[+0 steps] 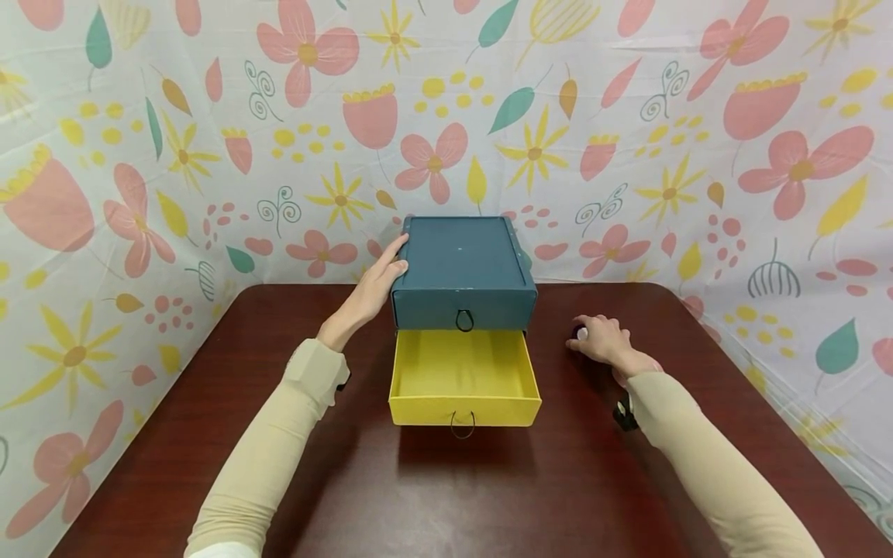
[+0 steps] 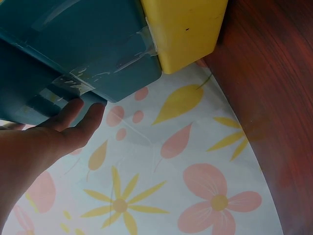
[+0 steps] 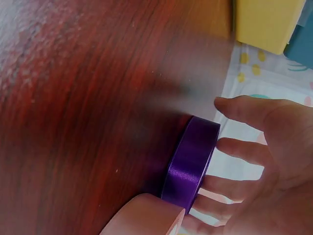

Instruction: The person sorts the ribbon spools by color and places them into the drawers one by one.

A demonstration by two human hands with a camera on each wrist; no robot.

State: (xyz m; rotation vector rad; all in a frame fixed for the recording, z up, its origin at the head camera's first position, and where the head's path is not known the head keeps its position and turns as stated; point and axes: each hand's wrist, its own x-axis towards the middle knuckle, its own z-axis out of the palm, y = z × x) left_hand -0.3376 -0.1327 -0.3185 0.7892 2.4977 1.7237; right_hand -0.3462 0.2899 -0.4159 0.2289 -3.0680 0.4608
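Observation:
A dark blue drawer unit [image 1: 460, 252] stands on the table, and a yellow drawer [image 1: 463, 411] below its blue front is pulled out, with nothing inside. My left hand [image 1: 373, 291] rests against the unit's left side with extended fingers. In the left wrist view, two fingertips [image 2: 98, 110] meet the blue wall. Over to the right, my right hand [image 1: 603, 341] is at a purple ribbon roll [image 3: 190, 166], fingers along one side of it and the thumb apart from it. A pink ribbon roll [image 3: 144, 215] sits right beside the purple one.
The dark red-brown table [image 1: 460, 504] extends around the drawer unit. Behind and on both sides hangs a white cloth [image 1: 628, 155] printed with flowers and leaves. Thin dark loop pulls hang from the blue front and the yellow drawer.

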